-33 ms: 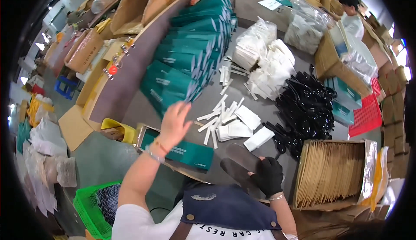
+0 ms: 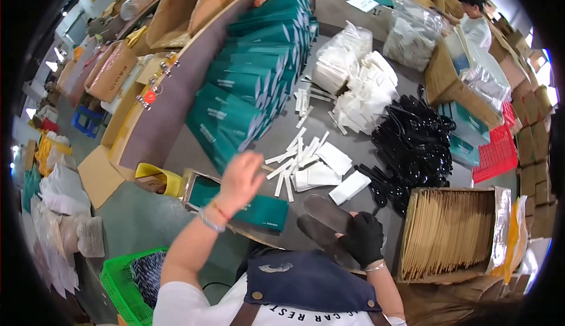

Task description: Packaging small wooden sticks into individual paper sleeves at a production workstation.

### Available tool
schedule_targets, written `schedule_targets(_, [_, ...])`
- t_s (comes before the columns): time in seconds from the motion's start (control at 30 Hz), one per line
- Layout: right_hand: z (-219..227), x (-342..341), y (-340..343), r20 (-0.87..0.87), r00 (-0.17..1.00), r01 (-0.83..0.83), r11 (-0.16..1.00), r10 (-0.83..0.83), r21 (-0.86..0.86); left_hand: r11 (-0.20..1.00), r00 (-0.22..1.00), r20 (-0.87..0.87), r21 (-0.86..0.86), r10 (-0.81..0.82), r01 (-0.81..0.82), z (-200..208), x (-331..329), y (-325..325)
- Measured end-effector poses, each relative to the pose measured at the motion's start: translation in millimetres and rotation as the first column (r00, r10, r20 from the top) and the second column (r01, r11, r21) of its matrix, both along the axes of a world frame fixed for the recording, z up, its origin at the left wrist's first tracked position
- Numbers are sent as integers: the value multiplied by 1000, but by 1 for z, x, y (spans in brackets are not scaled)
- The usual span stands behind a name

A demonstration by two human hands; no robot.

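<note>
table (image 2: 353, 17): grey, long, ran from the person's front to the far end; carried nearly everything below.
green boxes (image 2: 253, 85): flat teal cartons, overlapped in a long row down the table's left side.
envelope carton (image 2: 450, 232): open cardboard box at the near right corner, packed with tan envelopes on edge.
black pile (image 2: 415, 143): heap of black glossy parts, right of centre, just beyond the carton.
white bags (image 2: 359, 73): pile of white packets in clear wrap, mid-table, between green boxes and black pile.
green box (image 2: 256, 208): one teal carton lay flat at the near edge, right under the left hand.
white sticks (image 2: 297, 155): loose thin white strips and a few flat white packets, scattered just past the green box.
dark pieces (image 2: 323, 217): two dark oval flat pieces, overlapped, at the near edge; the lower one was in the right hand.
left hand (image 2: 238, 179): bare, red cord at wrist, raised above the green box; grip apart, fingers loose, held nothing.
right hand (image 2: 362, 238): black glove; grip clamped on the dark pieces' near end.
</note>
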State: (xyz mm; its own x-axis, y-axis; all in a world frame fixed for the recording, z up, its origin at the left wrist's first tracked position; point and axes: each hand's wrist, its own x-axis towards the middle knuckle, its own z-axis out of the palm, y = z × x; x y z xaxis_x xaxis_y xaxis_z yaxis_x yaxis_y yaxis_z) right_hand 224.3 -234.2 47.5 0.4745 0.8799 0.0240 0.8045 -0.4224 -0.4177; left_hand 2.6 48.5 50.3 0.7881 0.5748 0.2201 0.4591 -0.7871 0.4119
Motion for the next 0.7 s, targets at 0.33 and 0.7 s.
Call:
schedule_targets(0.33, [19,-7,11,-4,989,-145,981,146,-128,941,958,-122,-191,261,-280,-63,-4,-103])
schedule_targets(0.7, [-31,-44,57,-190,933,-303,952,305,41,922,970,-152,-312,192,-231,-48,4,-90])
